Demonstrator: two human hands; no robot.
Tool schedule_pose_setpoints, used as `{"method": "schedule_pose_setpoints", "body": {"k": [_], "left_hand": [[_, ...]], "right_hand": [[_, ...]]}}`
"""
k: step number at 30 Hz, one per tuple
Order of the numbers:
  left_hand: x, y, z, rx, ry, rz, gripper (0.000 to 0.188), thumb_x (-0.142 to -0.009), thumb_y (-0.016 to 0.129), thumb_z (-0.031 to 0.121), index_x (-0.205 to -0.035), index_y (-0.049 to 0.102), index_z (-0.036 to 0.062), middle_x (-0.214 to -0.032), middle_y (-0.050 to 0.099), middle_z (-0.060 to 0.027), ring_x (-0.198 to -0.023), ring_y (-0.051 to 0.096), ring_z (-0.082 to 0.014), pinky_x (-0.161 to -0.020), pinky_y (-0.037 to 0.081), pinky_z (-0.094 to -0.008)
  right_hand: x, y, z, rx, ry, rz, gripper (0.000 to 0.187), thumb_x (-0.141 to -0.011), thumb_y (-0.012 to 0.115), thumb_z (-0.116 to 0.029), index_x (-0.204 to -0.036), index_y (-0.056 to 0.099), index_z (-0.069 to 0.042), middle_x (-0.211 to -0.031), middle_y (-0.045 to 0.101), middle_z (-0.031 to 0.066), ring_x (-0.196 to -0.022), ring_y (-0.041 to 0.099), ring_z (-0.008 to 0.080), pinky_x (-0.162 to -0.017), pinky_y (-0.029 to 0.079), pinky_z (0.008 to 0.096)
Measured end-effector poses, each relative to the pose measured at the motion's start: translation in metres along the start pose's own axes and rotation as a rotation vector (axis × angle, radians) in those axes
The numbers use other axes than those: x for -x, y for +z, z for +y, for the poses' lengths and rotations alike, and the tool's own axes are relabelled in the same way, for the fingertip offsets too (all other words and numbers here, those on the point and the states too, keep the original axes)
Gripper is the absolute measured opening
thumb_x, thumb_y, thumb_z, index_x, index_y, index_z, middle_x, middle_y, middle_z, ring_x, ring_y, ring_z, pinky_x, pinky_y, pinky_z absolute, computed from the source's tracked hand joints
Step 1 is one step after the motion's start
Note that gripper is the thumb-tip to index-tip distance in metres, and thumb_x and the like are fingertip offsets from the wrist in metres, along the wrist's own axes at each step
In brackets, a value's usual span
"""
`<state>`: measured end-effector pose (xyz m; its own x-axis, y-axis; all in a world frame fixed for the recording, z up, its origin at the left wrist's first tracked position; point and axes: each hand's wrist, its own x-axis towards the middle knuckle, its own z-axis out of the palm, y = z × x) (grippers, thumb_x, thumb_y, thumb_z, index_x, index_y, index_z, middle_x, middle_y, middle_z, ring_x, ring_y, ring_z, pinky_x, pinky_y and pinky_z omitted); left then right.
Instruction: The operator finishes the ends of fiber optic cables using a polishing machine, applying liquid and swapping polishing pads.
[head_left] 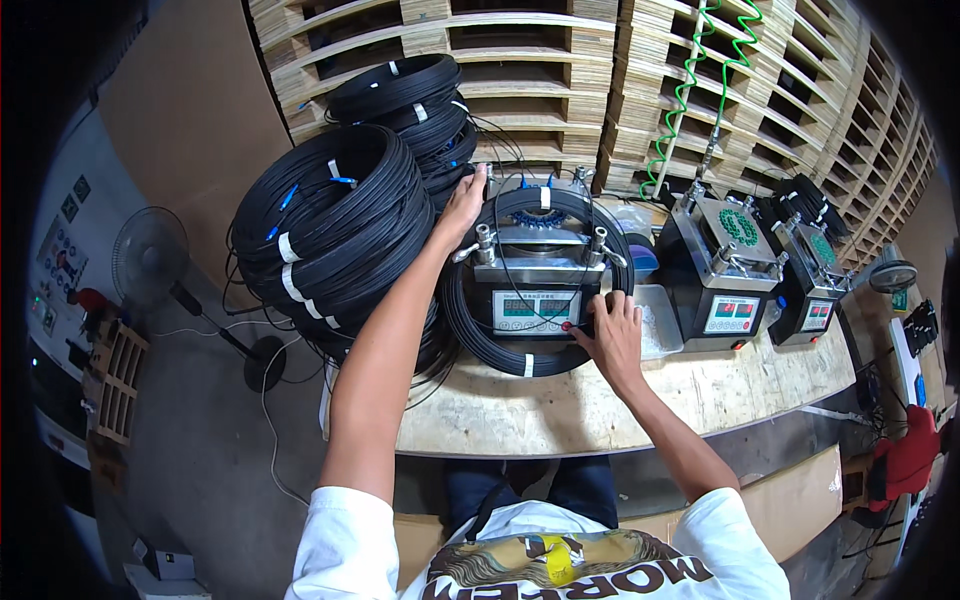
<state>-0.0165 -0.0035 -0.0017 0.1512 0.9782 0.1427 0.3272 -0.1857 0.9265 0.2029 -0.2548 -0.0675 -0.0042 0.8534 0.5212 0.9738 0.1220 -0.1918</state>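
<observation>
A single coil of black cable (528, 364) with white ties is tilted in front of a box-shaped machine with a panel (535, 304), ringing its display and metal posts. At the coil's upper left is my left hand (464, 206), closed on the rim beside the stacked coils, its fingers partly hidden. My right hand (613, 335) grips the coil's right side, with the thumb near the red button on the panel. Blue-tipped connectors (535, 184) show at the machine's back edge.
Tall stacks of black cable coils (335, 235) stand left on the wooden table (500, 415). Right of me are a clear plastic tray (657, 320) and two similar machines (722, 270) (808, 275). Wooden pallets (520, 40) rise behind; a standing fan (150, 250) is left.
</observation>
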Motion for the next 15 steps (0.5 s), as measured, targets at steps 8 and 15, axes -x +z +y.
{"method": "schedule_pose_setpoints", "body": {"k": [8, 15], "left_hand": [[0.01, 0.003, 0.011, 0.025, -0.036, -0.055, 0.086, -0.096, 0.024, 0.072, -0.133, 0.047, -0.0027, -0.125, 0.053, -0.0154, -0.109, 0.05, -0.0248, -0.102, 0.036, -0.037], [-0.002, 0.0, 0.004, 0.048, -0.024, -0.133, 0.09, -0.095, 0.024, 0.073, -0.148, 0.032, 0.0001, -0.152, 0.035, -0.0187, -0.141, 0.032, -0.0276, -0.115, 0.023, -0.0392]], "right_hand": [[0.002, 0.01, -0.004, 0.072, 0.09, 0.004, 0.055, -0.069, 0.082, -0.024, -0.108, 0.048, -0.007, -0.107, 0.046, 0.0132, -0.102, 0.045, 0.03, -0.082, 0.034, 0.043], [-0.003, 0.014, -0.007, 0.071, 0.14, 0.008, 0.061, -0.061, 0.083, -0.02, -0.108, 0.047, -0.005, -0.107, 0.046, 0.0139, -0.102, 0.045, 0.0311, -0.081, 0.034, 0.0443]]}}
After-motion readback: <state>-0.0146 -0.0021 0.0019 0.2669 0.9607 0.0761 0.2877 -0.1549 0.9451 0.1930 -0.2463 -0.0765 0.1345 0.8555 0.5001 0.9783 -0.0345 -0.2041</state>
